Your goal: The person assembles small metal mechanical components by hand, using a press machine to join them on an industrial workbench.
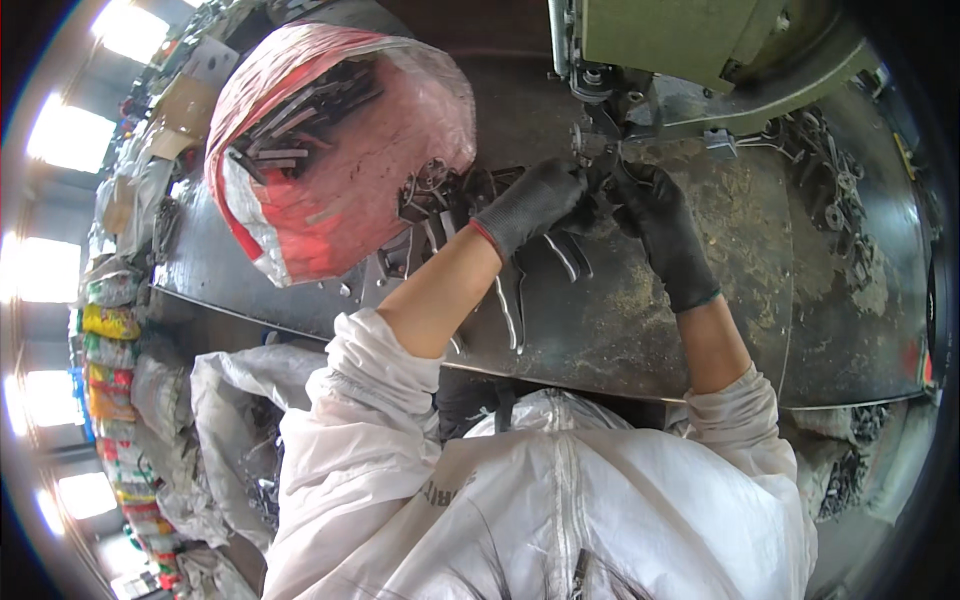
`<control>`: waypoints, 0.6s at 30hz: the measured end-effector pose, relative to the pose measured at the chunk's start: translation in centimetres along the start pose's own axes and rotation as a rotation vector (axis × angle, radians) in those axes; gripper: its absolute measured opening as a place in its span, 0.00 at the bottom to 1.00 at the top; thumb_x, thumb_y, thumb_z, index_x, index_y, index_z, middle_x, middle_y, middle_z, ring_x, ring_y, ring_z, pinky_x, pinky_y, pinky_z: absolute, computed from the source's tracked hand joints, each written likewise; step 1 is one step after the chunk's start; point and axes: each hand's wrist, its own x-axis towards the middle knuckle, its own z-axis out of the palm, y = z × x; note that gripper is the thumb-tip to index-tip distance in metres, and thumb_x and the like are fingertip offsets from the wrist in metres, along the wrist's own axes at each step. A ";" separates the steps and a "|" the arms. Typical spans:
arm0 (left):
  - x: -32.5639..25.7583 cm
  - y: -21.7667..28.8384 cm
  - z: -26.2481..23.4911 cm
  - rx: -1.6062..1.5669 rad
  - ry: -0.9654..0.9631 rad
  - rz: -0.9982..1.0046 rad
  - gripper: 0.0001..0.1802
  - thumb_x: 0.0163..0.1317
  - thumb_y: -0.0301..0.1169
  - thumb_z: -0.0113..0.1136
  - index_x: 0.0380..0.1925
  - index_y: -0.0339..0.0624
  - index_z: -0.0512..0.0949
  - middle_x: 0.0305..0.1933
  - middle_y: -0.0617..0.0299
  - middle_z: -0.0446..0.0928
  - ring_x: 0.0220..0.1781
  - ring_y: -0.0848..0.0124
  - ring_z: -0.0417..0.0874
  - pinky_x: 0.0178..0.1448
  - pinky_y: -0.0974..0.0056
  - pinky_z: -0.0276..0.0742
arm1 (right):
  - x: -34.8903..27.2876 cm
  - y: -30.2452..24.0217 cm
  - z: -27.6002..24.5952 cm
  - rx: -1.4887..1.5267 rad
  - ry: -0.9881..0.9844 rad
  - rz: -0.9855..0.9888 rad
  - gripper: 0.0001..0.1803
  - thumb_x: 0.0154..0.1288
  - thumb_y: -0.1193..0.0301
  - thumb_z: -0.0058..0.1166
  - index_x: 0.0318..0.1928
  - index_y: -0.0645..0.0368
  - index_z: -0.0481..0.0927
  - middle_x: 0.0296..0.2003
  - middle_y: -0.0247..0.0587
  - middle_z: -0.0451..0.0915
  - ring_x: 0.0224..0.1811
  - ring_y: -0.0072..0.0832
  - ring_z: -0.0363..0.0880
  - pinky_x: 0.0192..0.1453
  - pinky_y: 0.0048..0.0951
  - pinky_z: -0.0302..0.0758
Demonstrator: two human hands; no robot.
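My left hand (538,208), in a dark grey knit glove, reaches in under the head of a green machine (660,45). Its fingers are closed around a dark metal piece whose kind I cannot make out. Close beside it, my right hand (668,235), gloved alike, has its fingers bent together at the same spot below the machine's tooling (592,142). What the right fingers hold is too dark to name. Left of and below my left wrist lie several metal plier-like tools with long curved handles (508,312), partly hidden by my forearm.
A red and white plastic bag (345,210) holding dark metal parts stands on the metal table (620,340) at left. More metal parts (840,205) are heaped at the right. Sacks (165,390) line the left side, and an open white sack (225,400) stands below the table edge.
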 end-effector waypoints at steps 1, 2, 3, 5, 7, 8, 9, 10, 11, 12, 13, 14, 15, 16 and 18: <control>-0.2 -0.1 -0.2 0.088 0.006 0.003 0.19 0.79 0.39 0.54 0.52 0.33 0.83 0.44 0.58 0.87 0.44 0.70 0.88 0.52 0.62 0.83 | 0.3 0.6 -0.1 0.014 -0.023 0.004 0.17 0.75 0.72 0.57 0.59 0.66 0.76 0.42 0.39 0.85 0.32 0.19 0.81 0.34 0.21 0.79; -0.5 0.8 -0.5 0.089 0.003 0.001 0.19 0.79 0.39 0.54 0.52 0.33 0.83 0.44 0.58 0.87 0.44 0.70 0.88 0.52 0.62 0.83 | 0.6 1.0 -0.7 0.017 -0.022 0.005 0.17 0.75 0.72 0.57 0.59 0.66 0.76 0.42 0.39 0.85 0.32 0.19 0.81 0.34 0.21 0.79; -1.2 2.8 -1.4 0.338 0.077 0.073 0.18 0.77 0.38 0.55 0.51 0.33 0.83 0.44 0.56 0.87 0.44 0.68 0.88 0.52 0.61 0.84 | 0.7 1.3 -1.5 0.046 -0.020 0.005 0.17 0.75 0.72 0.57 0.59 0.66 0.76 0.42 0.39 0.84 0.32 0.19 0.81 0.34 0.21 0.79; -2.3 4.2 -3.6 0.556 0.352 0.244 0.16 0.74 0.36 0.57 0.49 0.34 0.83 0.43 0.53 0.87 0.44 0.64 0.89 0.52 0.60 0.85 | 0.7 1.4 -1.7 0.082 -0.021 0.006 0.16 0.75 0.72 0.56 0.59 0.66 0.76 0.41 0.39 0.84 0.32 0.19 0.82 0.34 0.22 0.80; -1.9 0.5 -10.9 0.488 0.592 0.318 0.16 0.72 0.37 0.58 0.49 0.35 0.84 0.45 0.53 0.86 0.45 0.62 0.89 0.52 0.60 0.85 | 0.5 0.3 -0.3 0.051 -0.021 0.066 0.16 0.76 0.72 0.56 0.59 0.66 0.76 0.41 0.39 0.84 0.32 0.20 0.82 0.34 0.23 0.80; -2.1 -2.9 -16.4 0.456 0.634 0.293 0.17 0.72 0.38 0.58 0.49 0.35 0.83 0.47 0.54 0.86 0.47 0.63 0.89 0.53 0.59 0.85 | 0.5 0.1 1.0 0.062 -0.051 0.060 0.16 0.76 0.72 0.56 0.59 0.66 0.76 0.41 0.39 0.84 0.32 0.20 0.82 0.34 0.23 0.80; -1.4 -1.3 -16.1 0.133 0.664 0.235 0.17 0.72 0.36 0.57 0.52 0.36 0.83 0.49 0.54 0.86 0.48 0.63 0.89 0.54 0.60 0.85 | 0.3 0.8 -0.9 0.060 0.011 0.044 0.16 0.76 0.72 0.56 0.59 0.66 0.76 0.41 0.39 0.84 0.31 0.20 0.82 0.33 0.23 0.80; -1.4 1.1 -16.3 -0.183 0.682 0.163 0.17 0.73 0.34 0.56 0.55 0.36 0.82 0.51 0.54 0.86 0.49 0.64 0.89 0.56 0.61 0.85 | -0.1 1.0 -2.4 0.058 0.068 0.019 0.16 0.76 0.72 0.56 0.58 0.66 0.76 0.41 0.39 0.84 0.31 0.20 0.82 0.32 0.23 0.79; -1.4 -0.7 -20.3 -0.328 0.778 0.203 0.17 0.73 0.37 0.57 0.51 0.35 0.83 0.46 0.55 0.86 0.47 0.62 0.88 0.54 0.57 0.85 | -0.3 0.5 -1.5 0.063 0.052 0.010 0.16 0.76 0.72 0.56 0.58 0.66 0.76 0.41 0.39 0.84 0.31 0.20 0.82 0.32 0.23 0.79; -1.3 -3.9 -24.5 -0.480 0.868 0.244 0.19 0.74 0.40 0.58 0.47 0.33 0.84 0.40 0.57 0.85 0.45 0.61 0.87 0.53 0.53 0.84 | -0.3 -0.2 -0.6 0.091 0.020 -0.017 0.16 0.76 0.71 0.57 0.58 0.66 0.76 0.41 0.38 0.84 0.31 0.20 0.82 0.32 0.23 0.79; 0.5 -6.8 -25.4 -0.495 0.854 0.245 0.19 0.74 0.40 0.58 0.47 0.33 0.84 0.40 0.57 0.85 0.45 0.61 0.87 0.53 0.53 0.84 | -0.5 -0.4 -0.6 0.106 0.016 -0.034 0.16 0.77 0.70 0.57 0.58 0.66 0.76 0.41 0.38 0.84 0.30 0.19 0.82 0.32 0.23 0.79; 0.9 -10.2 -27.8 -0.357 0.838 0.203 0.18 0.75 0.39 0.56 0.50 0.34 0.82 0.44 0.57 0.83 0.49 0.61 0.85 0.56 0.54 0.81 | -0.8 -0.8 -0.6 0.096 0.035 -0.032 0.16 0.77 0.70 0.57 0.58 0.66 0.76 0.41 0.38 0.84 0.30 0.19 0.82 0.32 0.23 0.79; 0.7 -13.8 -30.6 -0.215 0.826 0.161 0.18 0.75 0.38 0.55 0.53 0.35 0.80 0.48 0.57 0.81 0.52 0.61 0.83 0.59 0.54 0.78 | -1.0 -1.1 -0.4 0.076 0.001 -0.055 0.17 0.77 0.68 0.58 0.59 0.66 0.76 0.41 0.38 0.85 0.29 0.19 0.81 0.32 0.23 0.79; 0.1 -17.5 -33.9 -0.070 0.810 0.120 0.18 0.76 0.37 0.54 0.56 0.36 0.78 0.52 0.56 0.79 0.55 0.61 0.81 0.62 0.54 0.76 | -1.1 -1.3 0.0 0.059 -0.034 -0.079 0.18 0.78 0.66 0.59 0.59 0.65 0.76 0.40 0.38 0.85 0.29 0.18 0.81 0.32 0.23 0.79; 0.4 -24.9 -38.6 0.204 0.741 0.052 0.20 0.77 0.36 0.51 0.62 0.37 0.74 0.59 0.56 0.75 0.62 0.61 0.77 0.68 0.54 0.70 | -1.1 -0.9 0.4 -0.005 0.005 0.009 0.19 0.78 0.64 0.59 0.59 0.65 0.76 0.40 0.37 0.85 0.29 0.18 0.81 0.32 0.22 0.78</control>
